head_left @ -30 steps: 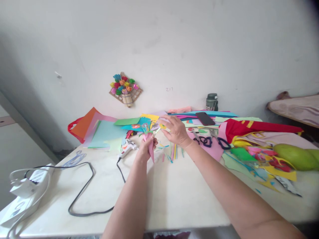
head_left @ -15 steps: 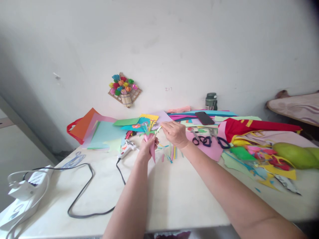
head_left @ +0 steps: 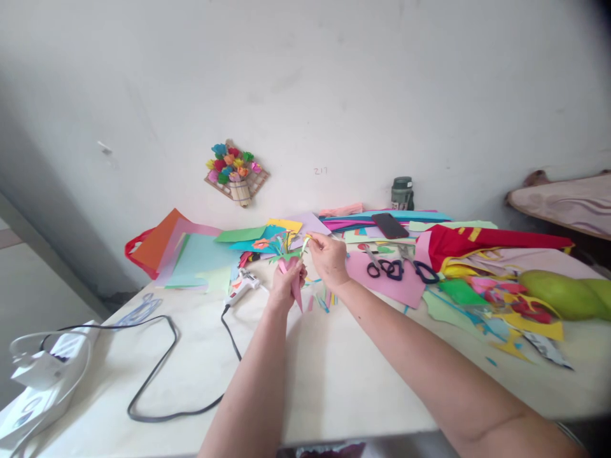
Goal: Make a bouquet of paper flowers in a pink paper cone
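Note:
My left hand [head_left: 287, 283] is closed around a pink paper cone [head_left: 298, 297], whose point slants down toward the tabletop. Small paper flowers, among them an orange flower [head_left: 261, 243], stick out of the cone's top above a green paper edge [head_left: 282, 257]. Close by on the right, my right hand [head_left: 328, 259] pinches the upper end of a narrow pale green paper strip [head_left: 305, 244]. The strip curves down to the cone's opening near my left fingers; its lower end is hard to make out.
A glue gun [head_left: 242, 286] with a black cord lies left of my hands. Scissors [head_left: 384, 268] rest on pink paper at right, near a phone [head_left: 390, 225]. Coloured sheets [head_left: 203, 254], paper scraps [head_left: 508, 343], a power strip [head_left: 71, 356] and a green bottle [head_left: 401, 193] surround the work area.
My right hand has come slightly left and down, and the pale strip now looks more curved. My left hand and the cone have shifted a little to the right.

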